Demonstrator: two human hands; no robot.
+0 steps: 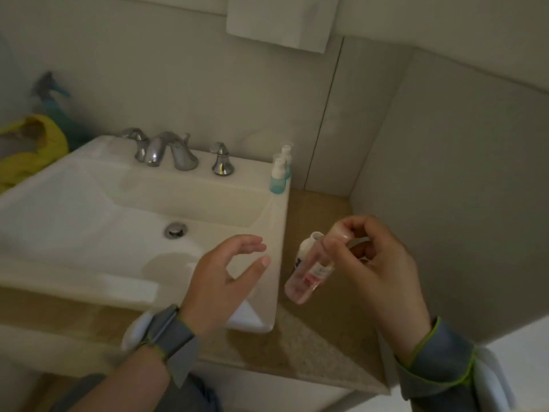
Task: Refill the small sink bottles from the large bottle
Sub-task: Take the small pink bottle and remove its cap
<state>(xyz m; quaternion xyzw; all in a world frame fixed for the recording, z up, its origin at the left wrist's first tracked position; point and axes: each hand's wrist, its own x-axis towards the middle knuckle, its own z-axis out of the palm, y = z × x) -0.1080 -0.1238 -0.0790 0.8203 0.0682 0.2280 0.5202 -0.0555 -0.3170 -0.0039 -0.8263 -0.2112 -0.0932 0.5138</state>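
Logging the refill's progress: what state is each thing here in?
Pink bottle: tilted, gripped near its top by the right hand.
Left hand: open, empty.
Teal bottles: upright, pumps on.
White bottle: neck looks uncapped.
Faucet: no water running.

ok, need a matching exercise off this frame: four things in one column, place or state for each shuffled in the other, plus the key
Things
1. pink bottle
2. teal pump bottles
3. left hand
4. yellow cloth

Place or state
a. at the far left, beside the sink
b. tilted, gripped by the right hand
c. fingers relaxed, holding nothing, over the sink's front right part
d. standing upright on the sink's back right corner

Pairs: 1-b, 2-d, 3-c, 4-a
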